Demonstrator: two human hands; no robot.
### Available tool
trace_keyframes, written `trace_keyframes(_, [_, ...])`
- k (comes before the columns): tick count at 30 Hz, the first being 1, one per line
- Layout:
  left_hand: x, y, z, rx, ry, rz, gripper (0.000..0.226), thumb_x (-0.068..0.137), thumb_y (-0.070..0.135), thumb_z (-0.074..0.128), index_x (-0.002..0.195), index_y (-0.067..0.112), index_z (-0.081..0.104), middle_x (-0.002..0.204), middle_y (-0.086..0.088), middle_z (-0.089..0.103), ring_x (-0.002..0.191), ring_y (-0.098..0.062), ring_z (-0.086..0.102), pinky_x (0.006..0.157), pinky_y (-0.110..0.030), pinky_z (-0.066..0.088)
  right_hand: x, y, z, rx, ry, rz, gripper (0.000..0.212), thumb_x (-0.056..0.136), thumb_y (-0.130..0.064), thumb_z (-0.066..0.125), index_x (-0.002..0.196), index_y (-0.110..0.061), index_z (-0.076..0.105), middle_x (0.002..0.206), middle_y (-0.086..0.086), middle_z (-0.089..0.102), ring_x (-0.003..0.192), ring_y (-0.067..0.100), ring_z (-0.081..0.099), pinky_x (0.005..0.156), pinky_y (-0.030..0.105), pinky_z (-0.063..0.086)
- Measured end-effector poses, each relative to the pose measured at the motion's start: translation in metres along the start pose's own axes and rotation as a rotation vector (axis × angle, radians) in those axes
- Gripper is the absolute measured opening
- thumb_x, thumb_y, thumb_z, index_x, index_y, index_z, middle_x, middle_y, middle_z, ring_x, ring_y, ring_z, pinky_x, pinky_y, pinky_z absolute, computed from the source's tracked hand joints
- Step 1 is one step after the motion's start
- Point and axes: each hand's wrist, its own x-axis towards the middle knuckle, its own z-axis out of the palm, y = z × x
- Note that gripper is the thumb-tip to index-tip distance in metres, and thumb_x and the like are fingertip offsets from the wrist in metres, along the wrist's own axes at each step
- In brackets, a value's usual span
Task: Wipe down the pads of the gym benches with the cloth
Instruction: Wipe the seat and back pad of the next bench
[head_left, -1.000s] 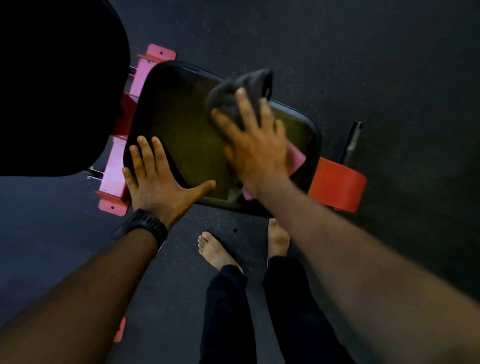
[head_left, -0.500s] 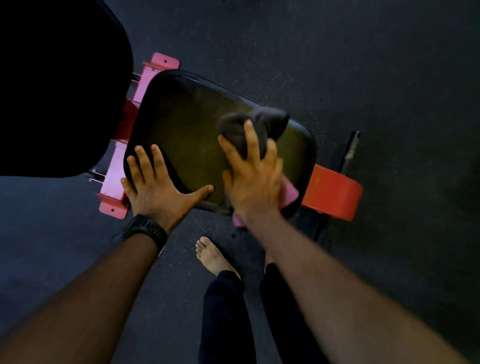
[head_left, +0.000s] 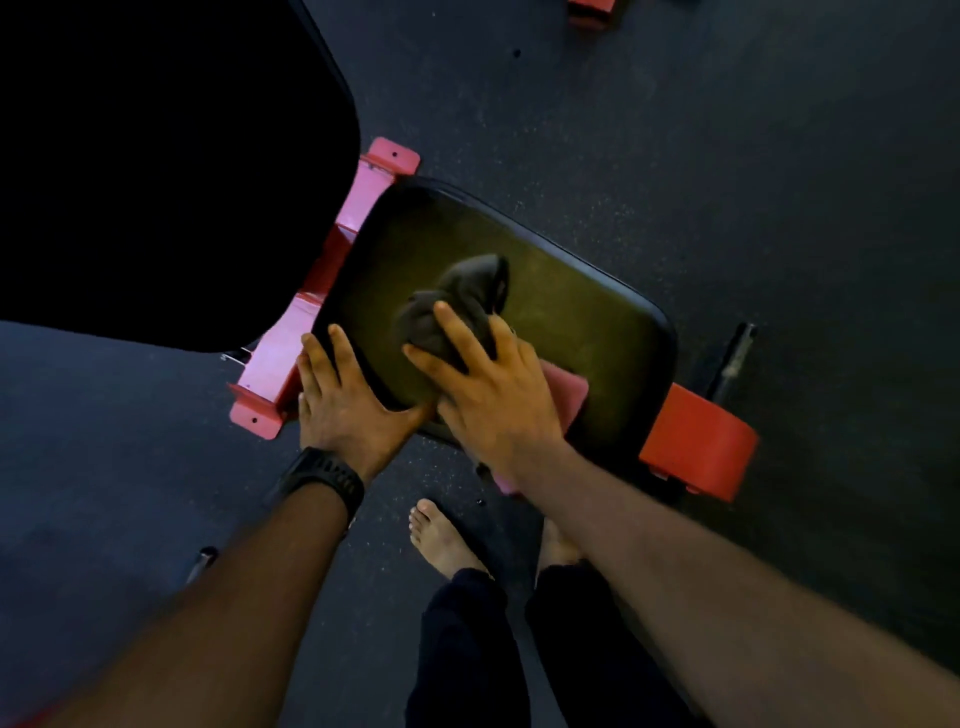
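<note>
Grey cloth (head_left: 452, 306) sits bunched under the right hand (head_left: 491, 395), whose fingers lie spread and fairly straight over it, pressing it down rather than closing round it. A pink piece (head_left: 569, 389) shows under the palm; I cannot tell whether it belongs to the same cloth. A second ago this hand had the cloth up at the far edge of the seat pad (head_left: 587, 332). Now it has drawn back across the middle toward the near edge and sits just beside the left hand (head_left: 343, 400). That hand has stayed flat, fingers straight, on the pad's near left corner, bracing it.

In my judgement one stroke is nearly complete: the centre strip looks covered, while the right end by the red roller (head_left: 696, 441) and the far left corner seem to need passes. The black back pad (head_left: 156, 156), beyond the red frame (head_left: 270, 374), appears untouched.
</note>
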Motion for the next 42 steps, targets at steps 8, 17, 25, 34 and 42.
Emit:
trace_keyframes(8, [0.000,-0.002,-0.002,-0.007,0.010,0.016,0.138,0.061,0.088,0.061,0.156,0.025,-0.016,0.165,-0.007,-0.019,0.153,-0.029,-0.009,0.123,-0.052,0.010,0.063,0.025,-0.017,0.037,-0.010,0.504,0.068,0.094,-0.047,0.054,0.154,-0.045,0.022,0.167,0.007,0.006,0.144,0.044,0.023,0.106,0.058,0.035])
trace_keyframes(17, [0.008,-0.013,-0.001,-0.083,0.059,0.066,0.124,0.073,0.066,0.072,0.159,0.022,-0.006,0.167,-0.009,-0.008,0.153,-0.031,0.002,0.119,-0.055,0.024,0.016,-0.035,0.001,0.101,0.041,0.184,0.058,0.084,-0.042,0.063,0.140,-0.039,0.048,0.156,0.009,0.036,0.126,0.043,0.044,0.086,0.050,0.048])
trace_keyframes(25, [0.011,-0.024,0.010,-0.104,0.203,0.143,0.119,0.064,0.086,0.044,0.158,0.020,0.012,0.164,-0.012,0.013,0.150,-0.033,0.018,0.120,-0.055,0.023,0.074,-0.010,-0.010,0.007,-0.080,-0.012,0.077,0.084,-0.055,0.059,0.152,-0.044,0.027,0.158,0.009,0.028,0.132,0.045,0.037,0.095,0.057,0.044])
trace_keyframes(34, [0.053,-0.029,0.017,-0.060,0.427,0.375,0.101,0.068,0.071,0.053,0.145,0.007,0.045,0.139,-0.017,0.050,0.122,-0.037,0.051,0.101,-0.054,0.041,0.087,-0.009,0.004,-0.034,0.052,-0.177,0.071,0.085,-0.055,0.056,0.149,-0.040,0.031,0.151,0.008,0.032,0.122,0.035,0.042,0.090,0.047,0.046])
trace_keyframes(42, [0.048,-0.032,0.027,-0.123,0.742,0.420,0.094,0.071,0.070,0.049,0.144,0.011,0.044,0.136,-0.008,0.053,0.119,-0.028,0.051,0.099,-0.045,0.038,0.099,-0.004,0.011,0.075,0.197,-0.421,0.063,0.090,-0.044,0.054,0.149,-0.042,0.032,0.150,-0.002,0.031,0.124,0.025,0.038,0.099,0.041,0.044])
